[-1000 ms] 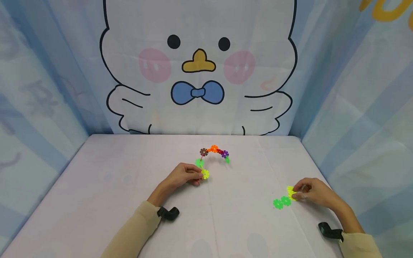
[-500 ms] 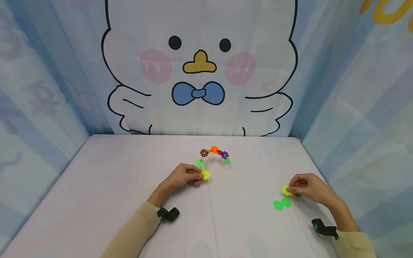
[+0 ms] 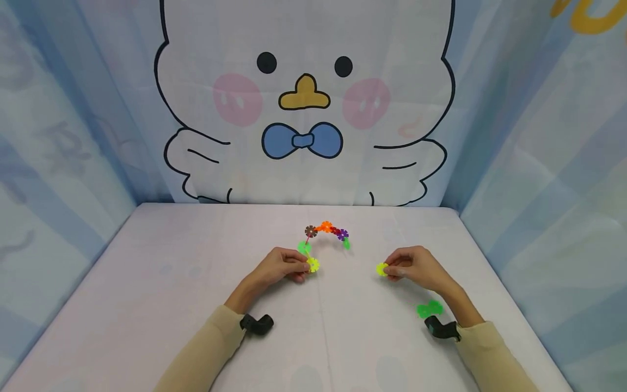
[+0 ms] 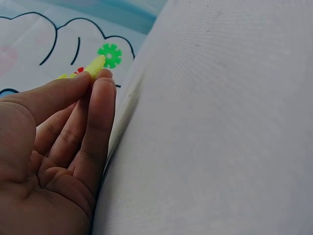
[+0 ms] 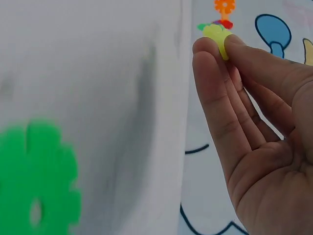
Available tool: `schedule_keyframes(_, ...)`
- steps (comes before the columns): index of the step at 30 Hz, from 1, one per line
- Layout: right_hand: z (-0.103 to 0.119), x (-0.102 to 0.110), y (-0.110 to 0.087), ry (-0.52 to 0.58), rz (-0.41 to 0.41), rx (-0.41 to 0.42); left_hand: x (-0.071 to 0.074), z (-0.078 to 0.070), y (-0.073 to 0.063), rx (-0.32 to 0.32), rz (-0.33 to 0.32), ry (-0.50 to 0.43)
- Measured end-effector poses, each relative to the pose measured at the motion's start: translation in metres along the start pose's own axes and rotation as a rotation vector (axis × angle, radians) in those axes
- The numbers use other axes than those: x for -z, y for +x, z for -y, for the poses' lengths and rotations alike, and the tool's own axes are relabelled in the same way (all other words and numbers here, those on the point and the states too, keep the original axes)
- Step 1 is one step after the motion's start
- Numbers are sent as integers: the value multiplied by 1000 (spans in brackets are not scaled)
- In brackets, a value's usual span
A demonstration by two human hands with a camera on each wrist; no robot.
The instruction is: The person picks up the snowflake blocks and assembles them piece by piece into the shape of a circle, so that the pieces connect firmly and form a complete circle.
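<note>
My left hand [image 3: 277, 265] pinches a yellow snowflake disc [image 3: 313, 265] at the near end of a curved chain [image 3: 326, 226] of interlocked discs. Green, brown, orange, red and purple discs follow along that chain, ending in green. In the left wrist view, thumb and fingertips meet on the yellow disc, with a green disc [image 4: 110, 56] just beyond. My right hand [image 3: 417, 265] pinches a separate yellow snowflake disc [image 3: 381, 269], to the right of the chain and apart from it. The right wrist view shows this yellow disc [image 5: 216, 35] between thumb and forefinger, its lower part covered.
Two loose green snowflake discs [image 3: 430, 308] lie on the white tabletop [image 3: 235, 234] beside the right wrist camera [image 3: 441, 328]. A printed curtain [image 3: 303, 174] rises behind the table, with more cloth on both sides.
My right hand has carried a yellow disc from beside the green discs leftward and away from me, toward the chain. My left hand keeps its place on the chain's end.
</note>
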State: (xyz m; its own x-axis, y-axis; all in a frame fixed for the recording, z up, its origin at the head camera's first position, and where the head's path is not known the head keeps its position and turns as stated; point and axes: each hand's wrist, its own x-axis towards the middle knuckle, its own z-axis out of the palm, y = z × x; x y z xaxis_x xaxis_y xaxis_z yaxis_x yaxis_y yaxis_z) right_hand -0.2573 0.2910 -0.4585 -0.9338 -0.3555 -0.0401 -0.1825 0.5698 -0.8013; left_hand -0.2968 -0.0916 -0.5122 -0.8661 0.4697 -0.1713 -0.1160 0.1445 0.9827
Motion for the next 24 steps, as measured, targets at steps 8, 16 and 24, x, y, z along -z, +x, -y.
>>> schedule_keyframes(8,28,-43,37,4,57,33,1,-2,-1,6,-2,-3)
schedule_keyframes(16,44,-78,59,-9,52,92,2,-1,0,4,6,-4)
schedule_keyframes(24,48,-88,66,-19,57,127,1,-2,-1,-16,10,-24)
